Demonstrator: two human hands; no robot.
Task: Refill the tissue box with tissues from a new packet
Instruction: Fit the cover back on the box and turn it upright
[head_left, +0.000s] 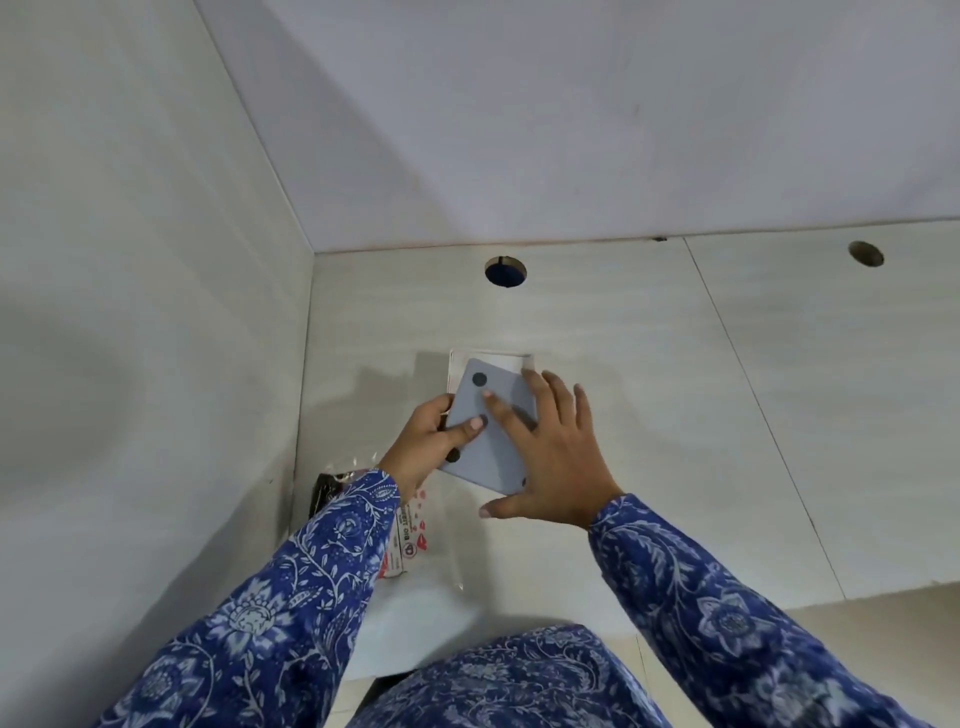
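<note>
A flat grey tissue box panel (501, 441) with round black feet faces up, tilted over a white tissue stack or box (488, 359) whose far edge shows behind it. My left hand (423, 449) grips the panel's left edge, thumb on top. My right hand (553, 460) lies spread on the panel's right side, fingertips touching its surface. A clear plastic tissue packet (415, 540) with red print lies on the desk near me, partly under my left sleeve.
The pale wood-grain desk (701, 415) has two round cable holes (505, 271) (866, 254) at the back. A side panel (156, 312) walls off the left. A dark object (324, 491) lies by the left wall beside the packet.
</note>
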